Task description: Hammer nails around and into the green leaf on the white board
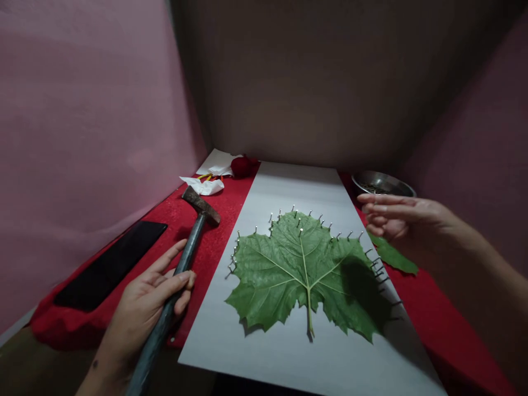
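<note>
My left hand (142, 294) wrapped the hammer (187, 256), left of the leaf (280, 264); my right hand (396, 217), fingertips nearly together, hung right of it, a grip on anything impossible to tell. The hammer looked top-heavy, best held low; the leaf, tearable, by its stem (309, 313). Nails (301, 232) edged it; a bowl (406, 188) sat beyond, right.

Green leaf (284, 269) lies on white board (297, 187); nails (293, 207) fringe its upper edge; hammer (190, 248) slanted.
</note>
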